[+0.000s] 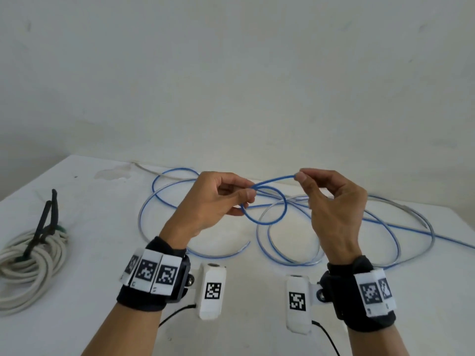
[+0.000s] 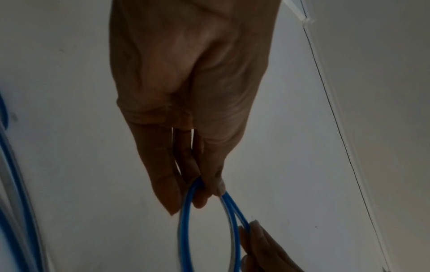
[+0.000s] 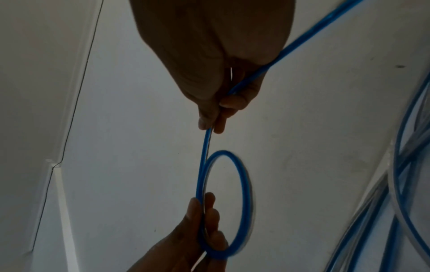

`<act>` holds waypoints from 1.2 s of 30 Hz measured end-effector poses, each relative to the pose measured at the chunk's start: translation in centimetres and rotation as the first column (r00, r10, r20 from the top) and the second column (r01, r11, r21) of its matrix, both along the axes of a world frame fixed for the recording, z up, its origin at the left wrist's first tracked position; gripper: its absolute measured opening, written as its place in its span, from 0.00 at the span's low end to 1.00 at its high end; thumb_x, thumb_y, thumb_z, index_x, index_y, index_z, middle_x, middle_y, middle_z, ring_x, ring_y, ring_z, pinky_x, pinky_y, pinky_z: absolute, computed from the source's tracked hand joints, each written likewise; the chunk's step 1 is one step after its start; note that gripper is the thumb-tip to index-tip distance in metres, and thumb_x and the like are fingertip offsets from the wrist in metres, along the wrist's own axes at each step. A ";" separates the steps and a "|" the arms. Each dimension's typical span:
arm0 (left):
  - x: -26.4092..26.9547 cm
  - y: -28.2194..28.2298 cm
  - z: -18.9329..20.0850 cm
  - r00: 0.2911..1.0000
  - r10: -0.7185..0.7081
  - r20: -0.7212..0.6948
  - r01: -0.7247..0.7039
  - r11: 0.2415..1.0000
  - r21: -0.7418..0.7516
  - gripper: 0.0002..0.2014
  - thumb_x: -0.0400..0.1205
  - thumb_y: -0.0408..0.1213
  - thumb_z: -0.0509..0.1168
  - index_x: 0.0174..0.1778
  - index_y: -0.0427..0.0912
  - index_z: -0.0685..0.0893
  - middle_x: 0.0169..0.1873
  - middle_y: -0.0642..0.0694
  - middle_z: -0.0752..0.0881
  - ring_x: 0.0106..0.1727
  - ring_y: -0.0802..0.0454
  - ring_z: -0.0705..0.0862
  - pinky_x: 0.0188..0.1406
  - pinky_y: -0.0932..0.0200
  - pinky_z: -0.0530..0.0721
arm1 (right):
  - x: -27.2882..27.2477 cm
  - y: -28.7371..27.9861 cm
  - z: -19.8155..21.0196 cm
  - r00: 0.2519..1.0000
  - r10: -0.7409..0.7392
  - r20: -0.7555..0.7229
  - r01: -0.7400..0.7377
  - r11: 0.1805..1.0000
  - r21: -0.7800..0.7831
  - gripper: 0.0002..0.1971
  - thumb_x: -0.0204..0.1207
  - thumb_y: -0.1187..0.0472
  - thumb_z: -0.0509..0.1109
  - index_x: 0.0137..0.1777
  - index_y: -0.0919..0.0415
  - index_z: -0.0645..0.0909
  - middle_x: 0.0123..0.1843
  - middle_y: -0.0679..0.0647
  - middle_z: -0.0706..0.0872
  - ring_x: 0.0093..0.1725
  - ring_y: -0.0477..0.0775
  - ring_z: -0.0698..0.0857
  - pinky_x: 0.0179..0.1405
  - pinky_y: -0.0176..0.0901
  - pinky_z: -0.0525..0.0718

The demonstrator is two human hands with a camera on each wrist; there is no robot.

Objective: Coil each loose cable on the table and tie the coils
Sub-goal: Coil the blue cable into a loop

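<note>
Fingers of the left hand pinch the blue cable where a small loop crosses itself; thumb and forefinger are closed on the crossing, the other fingers curled beneath. Fingers of the right hand pinch the same blue cable a short way to the right, thumb against forefinger, remaining fingers loosely bent. Between the two pinches the strand runs roughly left to right, rising slightly toward the right hand, held above the tabletop. The small loop hangs below the left pinch, its plane near upright, seen as an oval in the right wrist view. In the left wrist view the loop leaves the left fingertips and two strands reach the right fingertips. Both wrists are raised, palms facing each other, the hands near together. The rest of the blue cable lies in wide loose curves on the tabletop behind and to the right of the hands, one strand trailing off to the far right. A white cable coil, bound with a dark tie, rests at near left.
</note>
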State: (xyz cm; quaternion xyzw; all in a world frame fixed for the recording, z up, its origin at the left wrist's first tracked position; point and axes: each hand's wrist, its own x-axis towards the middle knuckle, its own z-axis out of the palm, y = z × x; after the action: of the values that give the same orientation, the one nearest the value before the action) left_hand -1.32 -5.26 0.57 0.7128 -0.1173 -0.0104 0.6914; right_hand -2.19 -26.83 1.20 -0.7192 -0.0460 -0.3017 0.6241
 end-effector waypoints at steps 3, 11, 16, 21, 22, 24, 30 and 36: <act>-0.1 0.0 0.1 1.000 0.016 0.013 -0.016 1.000 0.024 0.05 0.80 0.32 0.75 0.51 0.41 0.92 0.40 0.43 0.93 0.41 0.53 0.91 0.41 0.55 0.91 | 0.0 -0.1 -0.3 0.999 -0.041 -0.012 0.042 0.997 0.072 0.02 0.76 0.57 0.81 0.44 0.48 0.92 0.40 0.45 0.94 0.36 0.45 0.86 0.36 0.44 0.84; 0.0 1.1 1.0 0.975 0.222 0.023 -0.213 0.957 -0.198 0.06 0.83 0.32 0.72 0.53 0.38 0.90 0.38 0.44 0.93 0.40 0.53 0.90 0.42 0.55 0.92 | -0.1 2.1 -0.9 0.943 0.294 -0.157 -0.283 0.955 0.088 0.05 0.73 0.62 0.83 0.46 0.60 0.90 0.41 0.54 0.94 0.42 0.52 0.92 0.32 0.39 0.86; -0.2 0.1 1.1 0.982 0.184 -0.031 -0.186 0.946 -0.264 0.05 0.82 0.33 0.72 0.52 0.40 0.90 0.40 0.43 0.93 0.43 0.52 0.90 0.43 0.55 0.92 | -0.5 2.5 -0.8 0.959 0.266 -0.096 -0.241 0.946 0.218 0.06 0.74 0.66 0.81 0.47 0.65 0.89 0.39 0.59 0.94 0.40 0.55 0.94 0.34 0.37 0.87; 0.0 0.2 0.4 0.997 0.083 0.000 -0.083 0.995 -0.048 0.24 0.79 0.55 0.72 0.68 0.49 0.84 0.55 0.51 0.92 0.60 0.56 0.89 0.63 0.54 0.87 | -0.3 1.2 -0.2 0.948 0.301 -0.102 -0.293 0.953 0.083 0.02 0.74 0.67 0.81 0.43 0.61 0.91 0.37 0.57 0.93 0.38 0.54 0.91 0.31 0.39 0.84; -0.1 0.1 0.4 0.997 0.073 0.040 -0.073 0.997 -0.007 0.25 0.79 0.57 0.70 0.70 0.50 0.83 0.57 0.52 0.92 0.61 0.57 0.89 0.63 0.55 0.86 | -0.3 1.0 -0.2 0.930 0.338 -0.143 -0.339 0.941 0.018 0.02 0.74 0.67 0.81 0.42 0.61 0.91 0.37 0.56 0.93 0.37 0.52 0.90 0.31 0.39 0.83; -0.5 -0.6 0.7 0.999 0.007 0.053 -0.008 1.000 0.028 0.23 0.83 0.56 0.64 0.69 0.46 0.84 0.54 0.48 0.92 0.54 0.53 0.91 0.57 0.58 0.88 | -0.4 0.9 -0.2 0.895 0.390 -0.214 -0.415 0.906 -0.081 0.02 0.74 0.67 0.82 0.41 0.62 0.91 0.34 0.56 0.92 0.35 0.50 0.89 0.30 0.38 0.81; -0.9 -1.9 0.4 0.983 -0.079 -0.168 0.101 0.987 0.127 0.22 0.89 0.54 0.58 0.41 0.39 0.84 0.25 0.55 0.71 0.28 0.57 0.71 0.40 0.56 0.78 | -0.6 1.1 0.0 0.897 0.380 -0.225 -0.421 0.891 -0.172 0.03 0.74 0.66 0.81 0.41 0.59 0.91 0.35 0.55 0.92 0.38 0.58 0.89 0.30 0.37 0.83; -1.1 -2.0 1.0 0.983 -0.090 -0.160 0.096 0.995 0.031 0.25 0.90 0.50 0.60 0.26 0.47 0.69 0.25 0.52 0.62 0.25 0.55 0.62 0.28 0.63 0.72 | -1.0 1.8 0.1 0.908 0.380 -0.175 -0.407 0.900 -0.158 0.02 0.77 0.65 0.79 0.46 0.58 0.92 0.38 0.50 0.93 0.40 0.50 0.91 0.32 0.39 0.87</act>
State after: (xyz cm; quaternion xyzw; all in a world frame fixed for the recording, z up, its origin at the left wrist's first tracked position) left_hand -2.38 -7.22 1.54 0.7166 -0.0950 -0.1015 0.6835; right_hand -3.17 -25.07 1.35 -0.7710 -0.1753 -0.1121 0.6019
